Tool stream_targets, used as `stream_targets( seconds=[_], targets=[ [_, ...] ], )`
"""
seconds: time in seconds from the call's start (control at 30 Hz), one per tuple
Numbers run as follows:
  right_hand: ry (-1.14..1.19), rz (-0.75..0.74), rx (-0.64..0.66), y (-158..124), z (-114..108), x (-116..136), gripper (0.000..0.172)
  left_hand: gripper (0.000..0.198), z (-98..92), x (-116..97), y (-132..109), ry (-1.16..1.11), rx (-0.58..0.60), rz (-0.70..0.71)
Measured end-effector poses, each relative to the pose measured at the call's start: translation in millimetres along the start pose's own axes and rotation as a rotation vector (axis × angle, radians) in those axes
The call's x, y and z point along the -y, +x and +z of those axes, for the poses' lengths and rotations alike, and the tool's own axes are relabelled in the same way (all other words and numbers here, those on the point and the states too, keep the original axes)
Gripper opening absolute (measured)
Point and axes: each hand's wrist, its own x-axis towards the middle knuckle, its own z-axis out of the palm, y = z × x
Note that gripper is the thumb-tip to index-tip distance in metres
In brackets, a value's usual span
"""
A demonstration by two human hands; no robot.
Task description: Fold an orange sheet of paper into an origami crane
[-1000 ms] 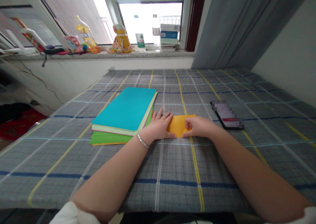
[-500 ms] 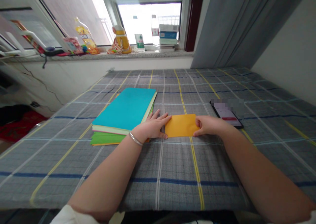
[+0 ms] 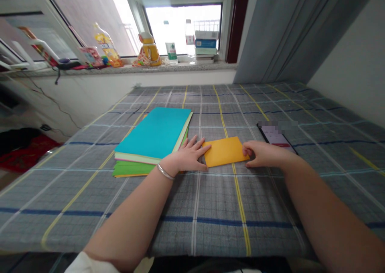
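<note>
Head view: light contact, slipping is the risk

A grey checked cloth [image 3: 216, 233] is spreading under everything, with a teal-topped stack of coloured paper sheets [image 3: 153, 134] lying just left of the left hand [image 3: 185, 156] and a black smartphone [image 3: 276, 138] just beyond the right hand [image 3: 264, 154]. Between the hands, a flat orange paper rectangle [image 3: 225, 151] is lying on the cloth, unclamped. Uneven pressure could make it skid or buckle. The hands are staying apart, the left's fingers spreading against one short edge, the right's curling at the other.

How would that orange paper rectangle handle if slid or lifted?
The orange paper rectangle looks thin and lies flat, so it is probably light and fairly floppy. On the checked cloth it would likely slide under a light push. Its low edge may be awkward to pinch up.
</note>
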Motion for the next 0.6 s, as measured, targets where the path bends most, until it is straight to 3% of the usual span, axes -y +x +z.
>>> stream_targets(
  seconds=[0.1, 0.2, 0.3, 0.4, 0.6],
  targets=[
    [-0.046, -0.106, -0.079, 2, 2, 6, 0.024, 0.090, 1.7, -7, -1, -0.008, -0.021, 0.040],
    [-0.081, -0.201, -0.140, 7, 8, 11, 0.018, 0.089, 6.2, -11, 0, 0.011, -0.156, 0.120],
    [-0.082, -0.330, -0.228, 12, 15, 14, 0.017, 0.062, 10.9, -14, 5, 0.024, -0.350, 0.255],
    [-0.099, -0.433, -0.270, 16, 20, 19, 0.015, 0.033, 12.8, -21, 12, 0.024, -0.446, 0.346],
    [-0.181, -0.358, -0.410, 17, 26, 38, 0.012, 0.016, 15.3, -37, 20, 0.108, -0.548, 0.251]
  ],
)
